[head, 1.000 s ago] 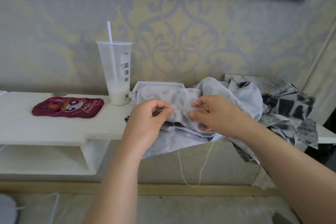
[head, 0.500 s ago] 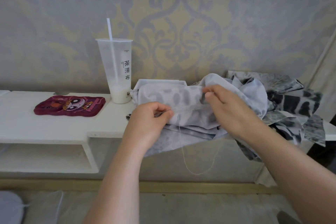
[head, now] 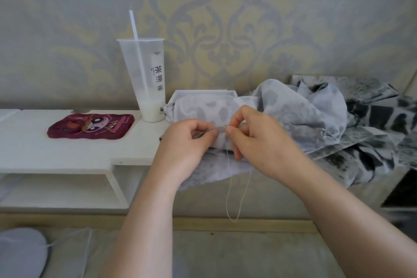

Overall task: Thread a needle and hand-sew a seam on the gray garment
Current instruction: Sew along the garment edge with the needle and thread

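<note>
The gray garment (head: 300,115) lies in a crumpled heap on the right part of the white shelf (head: 67,151), and its front edge hangs over the shelf's rim. Both hands meet at its left portion. The left hand (head: 187,142) pinches a fold of the cloth between thumb and curled fingers. Just beside it, the right hand (head: 259,140) pinches the needle (head: 220,127) between thumb and forefinger, with its other fingers curled under the fabric. The needle lies almost flat across the small gap between the two hands. The pale thread (head: 229,187) drops from there in a long, narrow loop below the shelf's edge.

Half a second ago the right hand was higher on the garment and well apart from the left one. Now it has come down close to it, and the loop of thread hangs lower.

Behind the shelf is a wall (head: 225,18) with gray and yellow ornament wallpaper. A dark patterned cloth (head: 379,119) lies to the right of the garment. A tall plastic cup (head: 144,79) with a straw (head: 133,25) stands near the garment's left end, and a dark red cartoon pouch (head: 90,126) lies flat further left.
</note>
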Action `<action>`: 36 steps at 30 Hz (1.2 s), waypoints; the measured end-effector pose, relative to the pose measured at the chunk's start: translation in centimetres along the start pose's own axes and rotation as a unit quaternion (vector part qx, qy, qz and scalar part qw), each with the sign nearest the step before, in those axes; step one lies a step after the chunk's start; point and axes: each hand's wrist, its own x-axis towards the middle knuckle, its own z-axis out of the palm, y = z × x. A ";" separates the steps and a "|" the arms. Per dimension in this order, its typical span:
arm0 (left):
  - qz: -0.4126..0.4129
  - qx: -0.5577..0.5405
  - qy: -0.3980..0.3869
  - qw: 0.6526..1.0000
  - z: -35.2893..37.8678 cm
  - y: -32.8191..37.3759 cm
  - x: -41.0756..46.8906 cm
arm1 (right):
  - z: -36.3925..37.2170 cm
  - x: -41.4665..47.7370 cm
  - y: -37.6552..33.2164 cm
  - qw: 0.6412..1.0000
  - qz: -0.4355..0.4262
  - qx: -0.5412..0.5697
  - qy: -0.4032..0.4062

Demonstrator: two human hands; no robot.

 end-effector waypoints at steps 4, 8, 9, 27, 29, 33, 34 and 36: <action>-0.008 -0.001 0.011 1.000 0.1 0.0 0.0 | -0.2 -0.2 0.2 0.998 0.011 -0.030 -0.046; -0.013 -0.005 0.017 1.000 0.2 0.1 -0.2 | -0.4 -0.5 0.5 0.998 0.014 -0.045 -0.048; -0.014 -0.007 0.017 1.000 0.2 0.1 -0.2 | -0.4 -0.5 0.6 0.998 0.015 -0.048 -0.047; 0.001 0.001 0.026 1.000 0.3 0.3 -0.4 | 0.1 -0.6 0.9 0.997 0.035 -0.056 -0.026; 0.020 0.015 0.029 0.999 0.4 0.4 -0.5 | 0.4 -0.6 0.9 0.997 0.031 -0.068 -0.018; 0.062 0.031 0.017 0.997 1.0 1.1 -0.9 | 1.1 -0.5 0.6 0.999 0.007 -0.045 0.008; 0.060 0.019 0.016 0.998 1.0 1.2 -1.0 | 1.0 -0.4 0.5 1.000 0.009 -0.027 0.009; 0.036 -0.029 0.022 0.999 0.7 1.1 -0.9 | 0.4 -0.4 0.2 1.000 0.017 0.024 -0.010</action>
